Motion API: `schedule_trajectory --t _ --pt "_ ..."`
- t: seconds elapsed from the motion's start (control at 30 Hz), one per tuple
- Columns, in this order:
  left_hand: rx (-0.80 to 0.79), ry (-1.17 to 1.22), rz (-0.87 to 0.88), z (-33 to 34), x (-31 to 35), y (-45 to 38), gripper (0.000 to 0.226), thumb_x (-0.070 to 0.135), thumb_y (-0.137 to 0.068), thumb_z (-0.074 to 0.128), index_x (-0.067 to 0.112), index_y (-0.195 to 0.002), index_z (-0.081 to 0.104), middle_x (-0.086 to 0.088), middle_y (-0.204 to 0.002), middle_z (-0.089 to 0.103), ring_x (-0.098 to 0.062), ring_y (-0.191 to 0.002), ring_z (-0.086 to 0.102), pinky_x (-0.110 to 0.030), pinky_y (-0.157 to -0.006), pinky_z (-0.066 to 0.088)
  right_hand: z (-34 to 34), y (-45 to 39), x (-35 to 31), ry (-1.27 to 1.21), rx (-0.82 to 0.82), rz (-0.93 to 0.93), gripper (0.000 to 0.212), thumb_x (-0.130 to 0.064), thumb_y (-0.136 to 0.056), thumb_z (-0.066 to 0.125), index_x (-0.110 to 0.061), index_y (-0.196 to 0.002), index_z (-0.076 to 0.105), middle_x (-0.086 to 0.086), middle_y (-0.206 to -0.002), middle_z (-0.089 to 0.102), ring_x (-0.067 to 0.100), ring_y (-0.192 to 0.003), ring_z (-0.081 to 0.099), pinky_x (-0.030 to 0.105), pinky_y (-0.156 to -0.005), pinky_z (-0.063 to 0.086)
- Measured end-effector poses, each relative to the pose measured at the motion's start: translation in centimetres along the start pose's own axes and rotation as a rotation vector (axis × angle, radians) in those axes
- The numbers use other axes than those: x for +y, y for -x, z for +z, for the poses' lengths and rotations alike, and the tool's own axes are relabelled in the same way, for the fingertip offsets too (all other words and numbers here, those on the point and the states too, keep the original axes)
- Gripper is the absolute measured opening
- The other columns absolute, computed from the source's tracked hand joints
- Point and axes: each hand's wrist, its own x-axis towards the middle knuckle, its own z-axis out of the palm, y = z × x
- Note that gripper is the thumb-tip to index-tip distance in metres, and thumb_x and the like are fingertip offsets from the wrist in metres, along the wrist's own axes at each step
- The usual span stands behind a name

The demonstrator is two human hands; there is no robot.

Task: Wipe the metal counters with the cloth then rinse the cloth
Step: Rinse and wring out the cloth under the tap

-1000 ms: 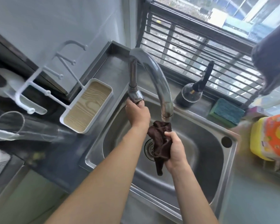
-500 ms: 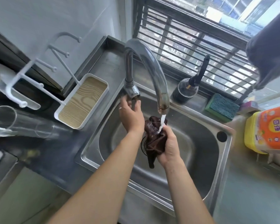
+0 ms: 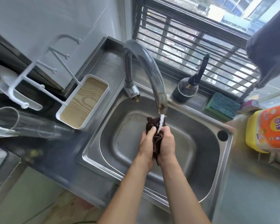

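Note:
A dark brown cloth is bunched between both hands over the steel sink. My left hand grips its left side and my right hand grips its right side, the two pressed close together. Water runs from the curved metal faucet onto the top of the cloth. A tail of the cloth hangs down between my wrists. The metal counter runs behind and to the left of the sink.
A white tray with a wood-grain bottom sits left of the sink beside a clear glass lying on its side. A dark bottle, a green sponge and a yellow-orange package line the window side.
My left hand has left the faucet valve and come down onto the cloth beside my right hand. Water began running and now falls on the cloth.

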Motion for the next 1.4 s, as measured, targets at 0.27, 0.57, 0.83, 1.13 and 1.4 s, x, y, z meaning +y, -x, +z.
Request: schedule_trajectory --t 0.27,0.57,0.83,1.13,1.4 --pt "0.098 -0.065 0.071 -1.2 0.1 -0.1 0.017 0.028 -0.101 0.059 0.022 -0.110 0.072 -0.010 -0.103 0.078 -0.025 -0.092 0.075 -0.037 -0.075 0.062 -1.9 -0.9 -1.1 0.329 0.085 -0.118 0.026 -0.035 -0.093 0.059 -0.017 -0.098 0.077 0.006 -0.095 0.079 0.028 -0.097 0.074 0.047 -0.094 0.058" --pt "0.041 -0.082 -0.195 -2.3 2.4 -0.1 0.067 0.063 -0.102 0.034 0.019 -0.092 0.083 -0.014 -0.100 0.079 -0.031 -0.097 0.073 -0.041 -0.079 0.058 -2.9 0.4 -2.8 0.467 -0.261 -0.256 0.030 -0.003 -0.084 0.043 -0.017 -0.069 0.065 -0.002 -0.071 0.059 0.010 -0.070 0.050 0.022 -0.065 0.042" --pt "0.146 -0.385 0.273 -1.6 1.7 -0.8 0.022 0.028 -0.078 0.070 0.024 -0.099 0.065 -0.009 -0.103 0.073 -0.027 -0.098 0.069 -0.039 -0.089 0.056 -3.6 -0.8 -2.5 0.506 -0.310 -0.226 0.022 -0.025 -0.089 0.049 -0.011 -0.089 0.066 0.001 -0.096 0.068 0.014 -0.091 0.060 0.034 -0.087 0.046" --pt "0.000 -1.073 0.843 -4.2 0.8 0.0 0.053 0.009 -0.086 0.065 0.010 -0.136 0.047 -0.009 -0.141 0.038 -0.022 -0.125 0.049 -0.026 -0.112 0.040 -2.6 1.2 -0.9 0.610 0.087 -0.388 0.045 -0.017 -0.070 0.063 -0.031 -0.113 0.062 -0.007 -0.116 0.068 0.010 -0.109 0.065 0.034 -0.099 0.053" --pt "-0.203 -1.389 0.805 -2.7 0.6 0.2 0.076 0.022 -0.085 0.041 0.006 -0.158 0.022 -0.012 -0.153 0.028 -0.031 -0.142 0.029 -0.046 -0.123 0.026 -1.1 1.3 -0.5 0.104 -0.005 -0.108 0.067 -0.001 -0.057 0.042 0.001 -0.118 0.069 0.017 -0.107 0.075 0.023 -0.097 0.072 0.028 -0.084 0.058"
